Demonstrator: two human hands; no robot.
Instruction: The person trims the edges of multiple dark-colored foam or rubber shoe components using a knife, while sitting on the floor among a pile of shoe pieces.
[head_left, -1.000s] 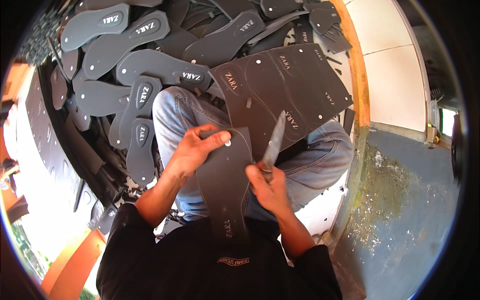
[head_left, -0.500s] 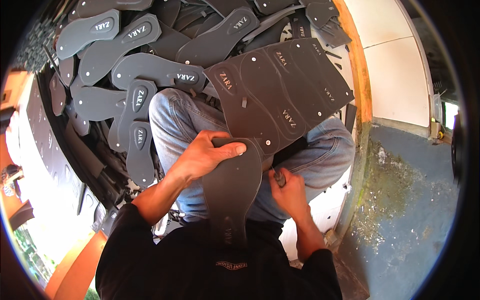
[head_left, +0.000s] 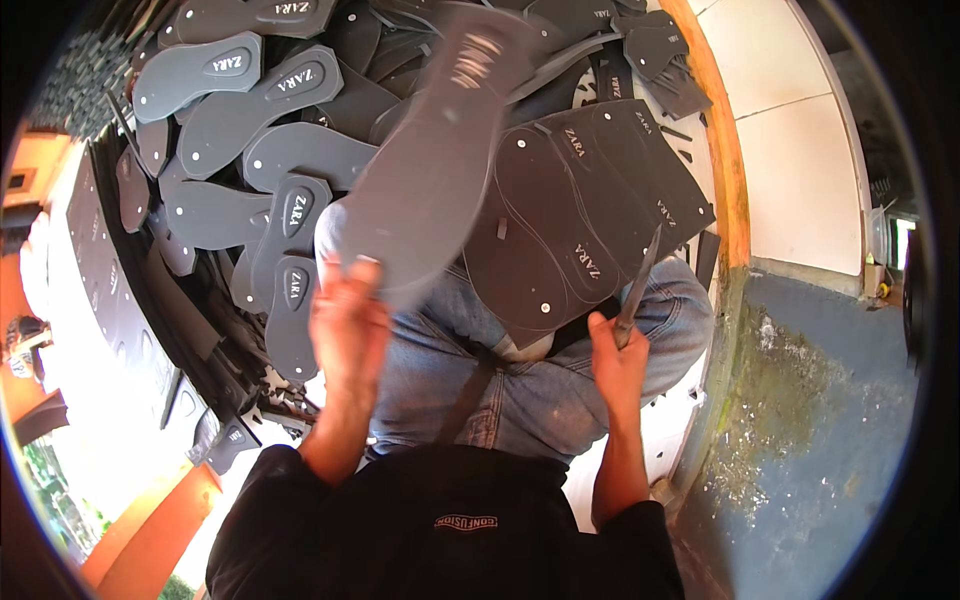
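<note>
A dark grey shoe insole (head_left: 430, 185), blurred by motion, is raised over my knee with its printed end pointing away from me. My left hand (head_left: 350, 325) grips its rounded near end, fingers over the edge. In my right hand (head_left: 618, 362) is a knife (head_left: 638, 285), its pointed blade tilted up and away. The blade tip lies in front of a dark foam sheet (head_left: 560, 235) resting across my lap. Curved insole outlines, pale lettering and white dots mark that sheet; its near left edge is cut in a curve.
Loose insoles (head_left: 215, 215) lie heaped at the left and far side, with a stacked pile (head_left: 85, 100) at the far left. Dark offcuts (head_left: 685, 100) are scattered at the far right. A wooden edge strip (head_left: 728, 150) borders the blue-grey floor (head_left: 820, 400) on the right.
My left hand has swung the insole from near my chest out and away to the far left, turning it end for end. My right hand has moved slightly right, bringing the knife blade into view.
</note>
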